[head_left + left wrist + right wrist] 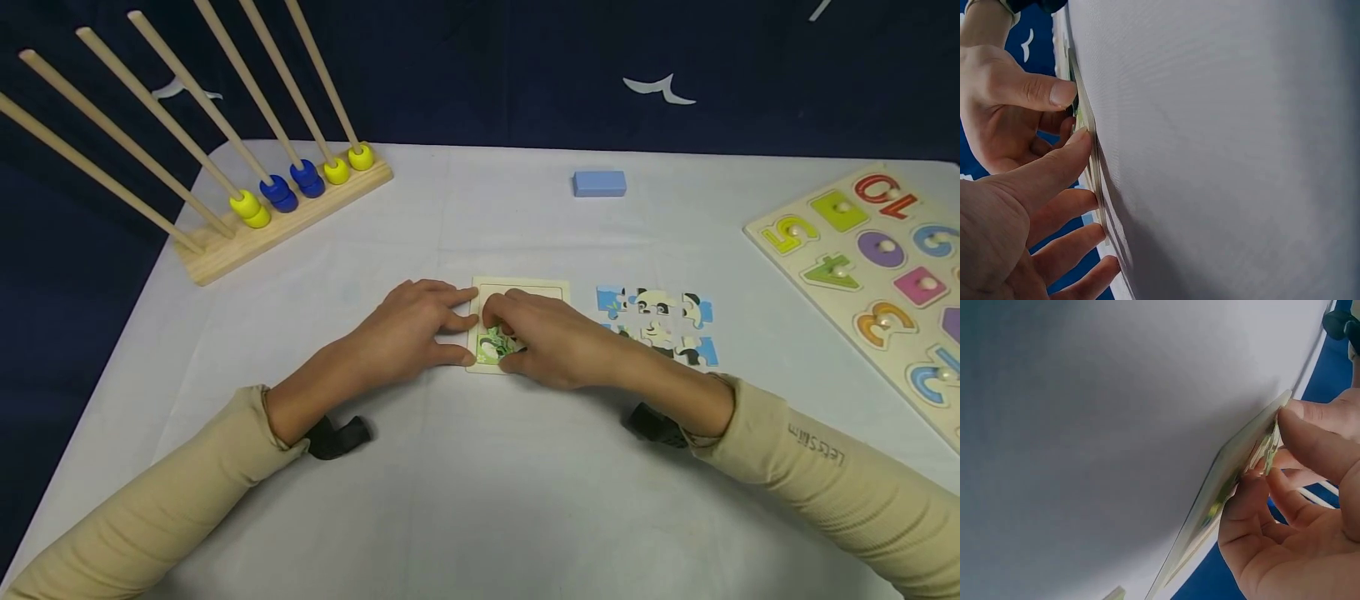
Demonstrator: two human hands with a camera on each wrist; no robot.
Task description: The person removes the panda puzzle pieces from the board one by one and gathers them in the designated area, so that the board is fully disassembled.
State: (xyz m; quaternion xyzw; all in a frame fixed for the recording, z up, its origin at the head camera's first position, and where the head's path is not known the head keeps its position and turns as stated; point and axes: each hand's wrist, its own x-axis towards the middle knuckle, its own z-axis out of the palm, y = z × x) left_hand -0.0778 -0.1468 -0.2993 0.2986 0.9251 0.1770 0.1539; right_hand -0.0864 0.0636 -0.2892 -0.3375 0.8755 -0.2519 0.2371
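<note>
A small wooden puzzle board (528, 284) with a pale rim lies on the table in the head view. My left hand (412, 327) rests at its left edge, fingers spread and thumb tip touching the rim. Over the board, my right hand (562, 342) pinches a green puzzle piece (1270, 453), seen edge-on in the right wrist view. Green printed picture (489, 347) shows at the board's lower left; the right hand hides much of the rest. Right of the board lie several panda puzzle pieces (654, 302) in blue, white and black, partly covered by the right forearm.
A wooden bead abacus (285, 225) with tall rods stands at the back left. Near the far edge lies a blue block (599, 184). A number peg board (825, 242) occupies the right side. Dark cloth (510, 75) hangs behind the white table.
</note>
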